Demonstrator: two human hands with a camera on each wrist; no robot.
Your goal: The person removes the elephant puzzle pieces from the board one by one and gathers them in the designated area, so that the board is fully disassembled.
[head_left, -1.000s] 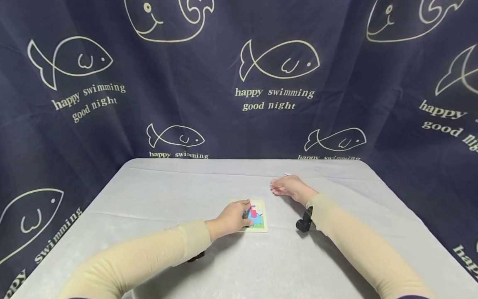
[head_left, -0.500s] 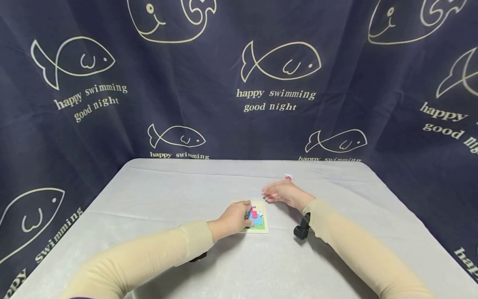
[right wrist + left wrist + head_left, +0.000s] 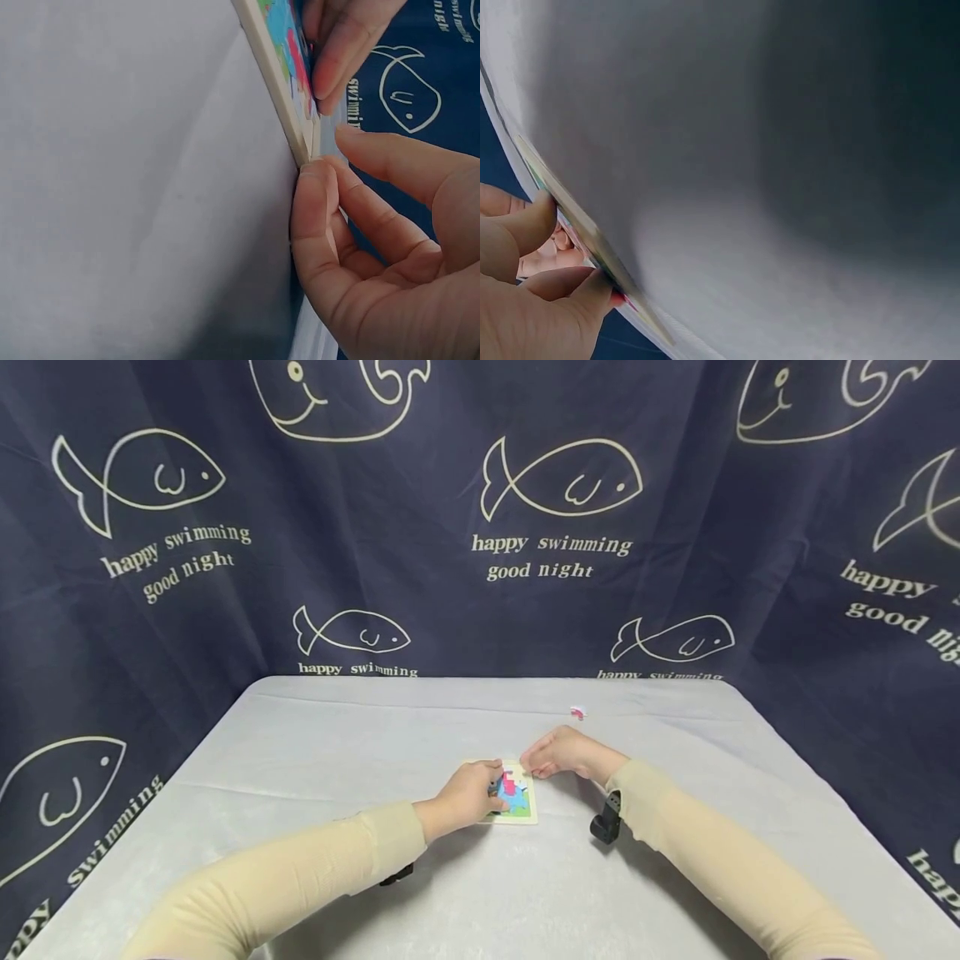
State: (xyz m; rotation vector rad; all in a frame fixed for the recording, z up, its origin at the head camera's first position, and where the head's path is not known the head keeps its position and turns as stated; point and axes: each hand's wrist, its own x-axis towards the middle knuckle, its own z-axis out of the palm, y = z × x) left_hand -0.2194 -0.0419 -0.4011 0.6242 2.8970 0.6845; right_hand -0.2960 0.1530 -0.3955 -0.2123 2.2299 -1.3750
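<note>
1. Left hand (image 3: 460,795) lies across the left part of the puzzle board (image 3: 276,82), its fingers and thumb parted, with the tips pressing on the picture side. The fingers reach over the far part, and the thumb points right across the nearer part.
2. Right hand (image 3: 567,752) comes in from the right, its bent fingertips touching the far right corner of the board while one digit stands clear of them in the right wrist view. Whether a small piece is pinched there, I cannot tell.
3. The puzzle board lies flat on the pale counter (image 3: 360,743), near the middle from left to right. Its right edge runs from near to far. The left end is covered, so which side is the longer cannot be told.
4. Its picture has green (image 3: 517,814) along the near side, a blue shape (image 3: 513,800) in the middle and cream toward the far side. A pink patch (image 3: 509,787) sits just beyond the blue.
5. One loose pink and white piece (image 3: 577,712) rests on the counter, well apart from the board, to the far right. It is too small to say which way it points.
6. Behind the counter hangs a dark blue curtain (image 3: 420,552) printed with fish outlines and lettering.
</note>
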